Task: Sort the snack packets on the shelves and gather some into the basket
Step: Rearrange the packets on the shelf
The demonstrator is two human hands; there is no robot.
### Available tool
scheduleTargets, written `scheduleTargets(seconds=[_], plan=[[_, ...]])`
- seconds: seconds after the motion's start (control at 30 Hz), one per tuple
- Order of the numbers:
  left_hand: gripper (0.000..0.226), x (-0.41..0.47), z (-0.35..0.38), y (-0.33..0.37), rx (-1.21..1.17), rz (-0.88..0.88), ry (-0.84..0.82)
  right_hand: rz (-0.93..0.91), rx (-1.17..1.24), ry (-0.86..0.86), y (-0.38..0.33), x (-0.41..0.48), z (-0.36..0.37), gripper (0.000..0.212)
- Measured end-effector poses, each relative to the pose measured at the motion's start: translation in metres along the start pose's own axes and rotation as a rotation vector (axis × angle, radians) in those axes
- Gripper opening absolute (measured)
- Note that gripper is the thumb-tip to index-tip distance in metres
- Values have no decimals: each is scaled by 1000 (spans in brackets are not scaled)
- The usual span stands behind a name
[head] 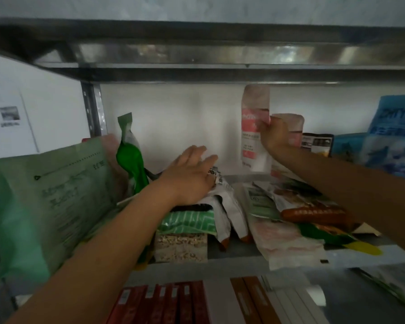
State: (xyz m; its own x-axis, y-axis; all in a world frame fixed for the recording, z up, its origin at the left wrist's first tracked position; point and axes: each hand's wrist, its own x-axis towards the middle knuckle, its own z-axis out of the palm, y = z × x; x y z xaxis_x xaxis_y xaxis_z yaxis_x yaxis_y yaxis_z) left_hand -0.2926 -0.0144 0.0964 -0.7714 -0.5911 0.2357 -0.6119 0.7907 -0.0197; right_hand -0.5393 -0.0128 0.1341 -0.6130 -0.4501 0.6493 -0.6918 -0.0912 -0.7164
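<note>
Nearest, on the lower level: slim red cardboard boxes (164, 305) packed edge to edge, slim brown cardboard boxes (250, 300) just beside them. Above, on the grey metal shelf (234, 252): large pale green printed bag (49, 195) leaning at the left; clear packet of pale grains (180, 247) at the front edge, green-and-white patterned packet (187, 222) lying on top of it. To the right, a loose heap with a flat pink-and-white packet (288, 242) in front and an orange sausage packet (313, 213) on top. Left hand (192, 176) palm down, fingers straight and slightly apart, resting on a crumpled white foil packet (227, 199) atop the middle stack, gripping nothing. Bright green upright pouch (130, 157) just left of that hand. Further back, right hand (275, 134) clamped round the edge of a tall white-and-pink pouch (254, 127), held upright clear of the shelf, near the back wall. Behind it, a second pink pouch (290, 122), a dark packet (317, 142), then a tall blue bag (395, 136) at far right.
</note>
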Motion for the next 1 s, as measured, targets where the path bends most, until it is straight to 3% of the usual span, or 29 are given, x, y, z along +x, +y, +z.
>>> scheduleTargets(seconds=[0.13,0.33,0.63,0.77,0.87,0.93,1.0], plan=[[52,4,2,0,-16,-4,-124,166,56,-9,16,13,27,34],[51,2,1,3,-69,-2,-107,250,-68,-277,39,1,47,33],[50,-1,-1,4,-78,12,-92,308,-71,-327,23,4,28,30],[49,-1,-1,4,-92,2,-93,322,-15,-198,-1,11,3,34],[49,-2,-2,5,-91,-7,-89,94,-26,25,-1,16,-18,20],[48,-2,-3,6,-95,-11,-89,-131,77,243,11,11,-31,33],[48,-2,-3,6,-98,-16,-91,-208,84,409,28,7,-41,58]])
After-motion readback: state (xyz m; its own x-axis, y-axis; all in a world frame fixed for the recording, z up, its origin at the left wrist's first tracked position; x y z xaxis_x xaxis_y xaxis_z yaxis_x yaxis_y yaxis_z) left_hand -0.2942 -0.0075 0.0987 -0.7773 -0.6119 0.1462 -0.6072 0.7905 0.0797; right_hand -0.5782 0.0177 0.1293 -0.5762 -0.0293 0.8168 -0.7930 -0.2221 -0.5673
